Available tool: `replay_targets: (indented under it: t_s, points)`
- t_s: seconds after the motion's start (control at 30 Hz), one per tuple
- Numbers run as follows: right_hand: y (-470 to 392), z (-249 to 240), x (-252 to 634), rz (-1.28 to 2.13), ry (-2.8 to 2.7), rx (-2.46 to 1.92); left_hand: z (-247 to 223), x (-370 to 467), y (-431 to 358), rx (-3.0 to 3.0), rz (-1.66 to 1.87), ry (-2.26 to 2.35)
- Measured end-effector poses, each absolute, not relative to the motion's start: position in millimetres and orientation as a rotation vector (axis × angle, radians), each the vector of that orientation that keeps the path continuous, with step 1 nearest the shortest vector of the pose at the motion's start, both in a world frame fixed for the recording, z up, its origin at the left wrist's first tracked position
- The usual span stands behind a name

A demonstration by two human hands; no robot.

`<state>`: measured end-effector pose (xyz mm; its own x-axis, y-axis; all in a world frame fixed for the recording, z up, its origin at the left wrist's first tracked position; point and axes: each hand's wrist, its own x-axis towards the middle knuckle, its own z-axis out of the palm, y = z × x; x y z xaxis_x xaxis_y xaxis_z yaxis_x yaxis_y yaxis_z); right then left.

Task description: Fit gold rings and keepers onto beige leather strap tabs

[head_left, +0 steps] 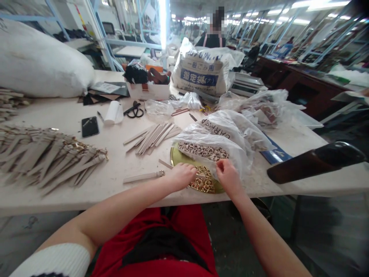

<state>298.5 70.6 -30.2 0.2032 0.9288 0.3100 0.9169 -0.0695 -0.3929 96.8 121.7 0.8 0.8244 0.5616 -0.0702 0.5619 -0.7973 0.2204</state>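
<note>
My left hand (184, 176) is closed around a narrow beige strap (165, 164), whose ends show on both sides of the fingers. Beneath it is a round yellow-green tray (175, 156) with gold buckles (203, 185) heaped at its near side. My right hand (227, 175) is pinched closed at the edge of a clear plastic bag (221, 127); what its fingertips hold is too small to make out. Many small beige loops (201, 150) lie in the bag's mouth, on the tray. Left of the tray lies a strap with a buckle (142, 177).
Loose beige straps (155, 138) lie behind the tray. A large pile of buckled straps (57, 157) covers the left, near a phone (90, 127) and black scissors (135, 110). A dark bottle (314, 161) lies at right. A person (215, 38) is beyond the table.
</note>
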Motion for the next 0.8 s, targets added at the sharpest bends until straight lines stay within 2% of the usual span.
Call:
replay_targets:
  t_s: [0.13, 0.23, 0.3, 0.47, 0.57, 0.67, 0.8]
  points:
    - [54.6, -15.9, 285.5, -0.295, -2.081, -2.029, 32.0, 69.7, 108.9, 2.613, -0.022, 1.152]
    - [45.1, -6.4, 267.7, -0.254, -2.142, -2.04, 36.0, 49.5, 93.6, 2.373, -0.001, 1.169]
    - [42.2, -4.3, 253.0, -0.028, -2.096, -1.942, 28.0, 41.1, 83.1, 2.23, 0.05, 1.123]
    - [37.0, -16.2, 215.0, 0.892, -1.854, -1.51, 3.9, 37.4, 62.3, 1.994, 0.22, 1.057]
    - [32.0, -28.4, 204.1, 1.034, -1.728, -1.493, 1.5, 35.7, 55.1, 1.911, 0.194, 1.088]
    - [35.8, -33.8, 210.3, 0.991, -1.736, -1.549, 3.1, 31.1, 54.2, 1.806, 0.164, 1.103]
    - [58.2, -27.2, 228.2, 0.381, -2.183, -1.749, 0.6, 25.7, 58.1, 1.67, 0.25, 1.151]
